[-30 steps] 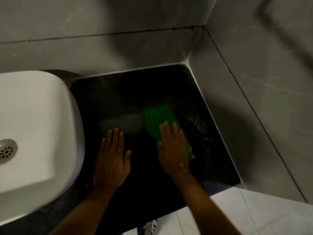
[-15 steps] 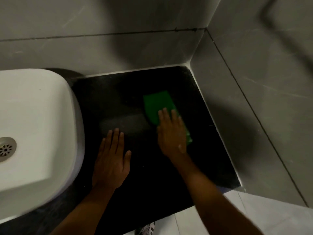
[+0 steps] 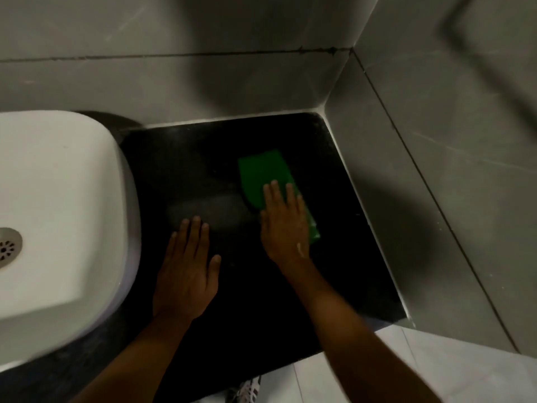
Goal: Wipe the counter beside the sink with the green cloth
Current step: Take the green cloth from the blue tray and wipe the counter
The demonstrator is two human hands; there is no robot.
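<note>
Counter-wiping centres on the black surface, a dark slab filling the corner between the grey tiled walls and the white sink basin on its left. A paler, hazy patch shows on the slab just ahead of the left fingertips, probably a dull streak or a reflection; which one is unclear.

Next in size, the left hand lies flat and spread on the bare slab just beside the basin, fingers apart, holding nothing and seemingly bracing.

The right hand is pressed palm-down with fingers extended onto the near half of the green cloth, pinning it to the slab instead of gripping it.

That cloth is a folded strip in the middle-right of the slab. Its long axis runs from near the right wrist away toward the back wall, leaning slightly left, so its free end sticks out beyond the fingertips. The right hand alone touches it; the left is well apart. Judging by this, the back corner and right edge look like the stretch left to cover.
</note>
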